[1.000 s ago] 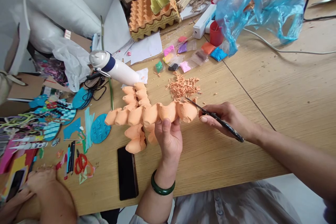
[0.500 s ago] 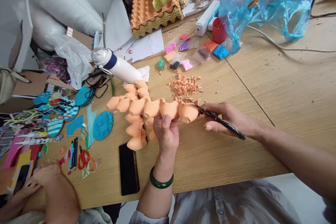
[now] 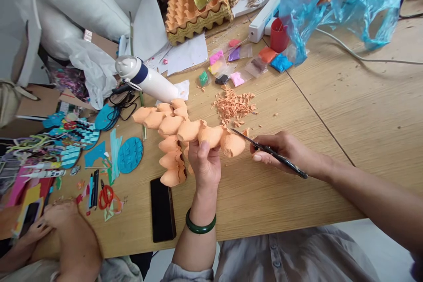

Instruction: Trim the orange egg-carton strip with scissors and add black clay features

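My left hand [image 3: 205, 161] grips a strip of orange egg carton cups [image 3: 189, 130] from below, thumb in front, holding it above the table. In my right hand [image 3: 287, 152] are black-handled scissors [image 3: 280, 159]. Their blades point left across the top rim of the strip's rightmost cup, where a small flap of carton sticks up. Behind and below the held strip lie more orange egg carton strips [image 3: 171, 161], partly hidden by it. Just beyond the scissors is a heap of orange carton scraps [image 3: 234, 105].
A white bottle [image 3: 148, 79] lies behind the strips, with small colored clay packets [image 3: 236, 79] to its right. Stacked egg trays [image 3: 198, 17] and a blue plastic bag [image 3: 343, 9] sit farther back. A phone [image 3: 163, 211] lies left of my forearm. Another person's hands [image 3: 56, 216] rest at lower left.
The strip's right end has dipped and shifted slightly left, with my left hand moving along. The flap on the end cup's rim stands up more. My right hand has moved slightly left.
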